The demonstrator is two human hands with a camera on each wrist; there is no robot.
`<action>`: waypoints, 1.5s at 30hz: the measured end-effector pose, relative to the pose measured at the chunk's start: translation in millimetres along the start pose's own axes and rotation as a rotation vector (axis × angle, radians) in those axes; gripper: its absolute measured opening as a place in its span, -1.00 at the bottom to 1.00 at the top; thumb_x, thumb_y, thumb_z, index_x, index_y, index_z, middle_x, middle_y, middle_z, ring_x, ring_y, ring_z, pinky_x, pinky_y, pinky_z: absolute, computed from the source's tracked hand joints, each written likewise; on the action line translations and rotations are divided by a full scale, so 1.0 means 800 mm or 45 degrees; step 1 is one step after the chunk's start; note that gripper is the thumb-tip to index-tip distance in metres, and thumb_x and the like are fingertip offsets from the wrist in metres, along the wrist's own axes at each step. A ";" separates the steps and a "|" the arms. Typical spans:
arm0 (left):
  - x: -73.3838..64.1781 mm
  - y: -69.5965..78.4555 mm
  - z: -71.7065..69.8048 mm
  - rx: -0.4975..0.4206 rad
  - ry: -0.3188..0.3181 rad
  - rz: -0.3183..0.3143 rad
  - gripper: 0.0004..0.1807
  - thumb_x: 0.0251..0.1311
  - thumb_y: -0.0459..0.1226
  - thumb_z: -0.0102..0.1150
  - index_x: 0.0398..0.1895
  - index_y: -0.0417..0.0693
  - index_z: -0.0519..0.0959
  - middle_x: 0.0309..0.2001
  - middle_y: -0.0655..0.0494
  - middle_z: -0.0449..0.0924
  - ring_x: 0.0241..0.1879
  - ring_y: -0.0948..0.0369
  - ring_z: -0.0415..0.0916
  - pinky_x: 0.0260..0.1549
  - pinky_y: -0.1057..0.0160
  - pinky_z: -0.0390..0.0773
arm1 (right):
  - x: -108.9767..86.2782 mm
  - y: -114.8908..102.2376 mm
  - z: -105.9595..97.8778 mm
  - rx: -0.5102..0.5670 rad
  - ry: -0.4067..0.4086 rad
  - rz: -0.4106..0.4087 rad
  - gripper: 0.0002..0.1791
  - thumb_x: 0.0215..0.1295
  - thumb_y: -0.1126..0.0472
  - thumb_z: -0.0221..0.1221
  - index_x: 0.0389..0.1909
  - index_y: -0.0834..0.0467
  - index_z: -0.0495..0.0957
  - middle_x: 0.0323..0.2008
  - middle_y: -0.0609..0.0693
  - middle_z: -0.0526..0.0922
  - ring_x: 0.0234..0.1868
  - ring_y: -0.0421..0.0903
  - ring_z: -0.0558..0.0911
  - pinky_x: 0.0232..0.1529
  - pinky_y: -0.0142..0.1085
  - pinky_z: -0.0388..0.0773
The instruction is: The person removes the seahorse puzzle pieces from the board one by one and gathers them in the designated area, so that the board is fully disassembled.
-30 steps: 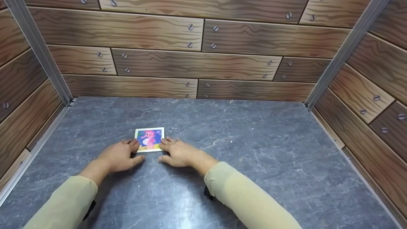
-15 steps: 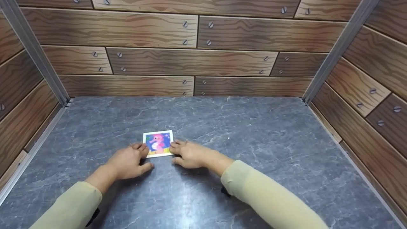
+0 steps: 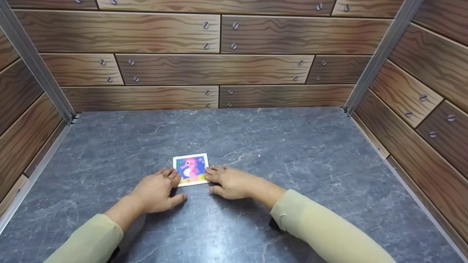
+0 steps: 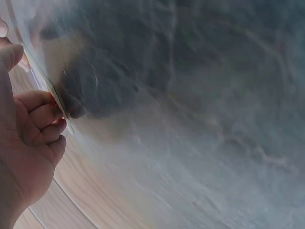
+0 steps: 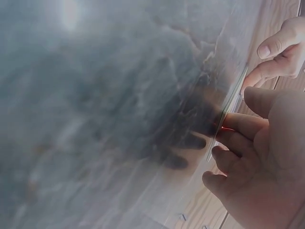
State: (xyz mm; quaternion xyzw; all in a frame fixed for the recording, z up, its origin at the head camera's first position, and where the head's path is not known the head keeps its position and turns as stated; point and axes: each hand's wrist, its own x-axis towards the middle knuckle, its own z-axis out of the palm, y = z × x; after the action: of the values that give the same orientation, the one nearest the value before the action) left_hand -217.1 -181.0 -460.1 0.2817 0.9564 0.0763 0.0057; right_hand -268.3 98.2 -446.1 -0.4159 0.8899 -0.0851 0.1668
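A flat square picture board with a white border lies on the grey marbled table, showing a pink seahorse on blue above a yellow strip. My left hand touches its left edge with the fingertips, thumb held out in front of the near edge. At the right edge the fingertips of my right hand rest against the board, the thumb also apart from it. Seen edge-on, the board is thin in the left wrist view. In the right wrist view the board sits between both hands' fingers.
The grey marbled table is enclosed by a back wall and side walls with a wood-plank print. Metal posts stand at the back corners. Tiny white specks lie on the table right of the board.
Both hands and the seahorse board have shifted together to the right and slightly nearer over the table. The fingers stay at the board's two sides. The head view has also shifted a little.
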 end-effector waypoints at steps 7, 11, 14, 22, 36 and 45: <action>0.003 0.015 0.005 0.018 -0.003 0.025 -0.17 0.45 0.18 0.11 0.36 -0.44 0.52 0.35 -0.42 0.50 0.40 -0.31 0.41 0.39 -0.21 0.41 | -0.019 0.006 0.003 0.018 -0.004 0.006 -0.34 0.70 -0.10 -0.05 0.66 0.08 0.21 0.67 0.03 0.09 0.69 0.06 0.01 0.64 0.07 -0.11; 0.005 0.022 0.008 0.032 0.001 0.049 -0.17 0.45 0.19 0.10 0.35 -0.43 0.53 0.35 -0.39 0.52 0.40 -0.28 0.43 0.38 -0.19 0.43 | -0.029 0.010 0.006 0.026 0.001 0.006 -0.34 0.70 -0.12 -0.05 0.66 0.06 0.20 0.67 0.01 0.09 0.68 0.04 0.03 0.64 0.08 -0.08; 0.006 0.027 0.009 0.026 0.007 0.063 -0.17 0.44 0.20 0.11 0.34 -0.43 0.54 0.34 -0.38 0.53 0.40 -0.27 0.43 0.35 -0.19 0.47 | -0.036 0.011 0.006 0.025 -0.002 0.003 -0.33 0.70 -0.11 -0.04 0.66 0.07 0.20 0.67 0.01 0.10 0.68 0.03 0.04 0.64 0.08 -0.08; 0.008 0.041 0.012 0.015 0.005 0.077 -0.15 0.45 0.23 0.08 0.35 -0.41 0.54 0.35 -0.37 0.53 0.42 -0.23 0.42 0.33 -0.16 0.49 | -0.053 0.016 0.009 0.031 0.001 -0.010 -0.33 0.69 -0.10 -0.02 0.66 0.10 0.21 0.66 0.03 0.12 0.68 0.03 0.06 0.63 0.10 -0.07; 0.010 0.066 0.017 0.048 -0.008 0.143 -0.09 0.45 0.27 0.05 0.40 -0.41 0.50 0.39 -0.34 0.50 0.43 -0.20 0.42 0.43 -0.08 0.40 | -0.086 0.029 0.014 0.099 -0.010 0.001 -0.34 0.70 -0.10 -0.03 0.66 0.09 0.21 0.67 0.01 0.11 0.68 0.03 0.05 0.62 0.16 -0.09; 0.016 0.084 0.018 0.052 -0.028 0.169 -0.09 0.47 0.28 0.01 0.43 -0.39 0.47 0.41 -0.31 0.49 0.46 -0.17 0.40 0.46 -0.05 0.36 | -0.110 0.034 0.019 0.116 0.008 0.007 -0.34 0.70 -0.10 -0.01 0.65 0.08 0.22 0.66 0.00 0.13 0.67 0.03 0.06 0.62 0.15 -0.07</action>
State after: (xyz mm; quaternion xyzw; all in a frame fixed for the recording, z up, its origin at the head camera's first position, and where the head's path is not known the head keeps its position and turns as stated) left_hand -190.8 -116.3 -463.8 0.3455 0.9369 0.0538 0.0053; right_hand -229.3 183.4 -448.3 -0.4053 0.8867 -0.1265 0.1830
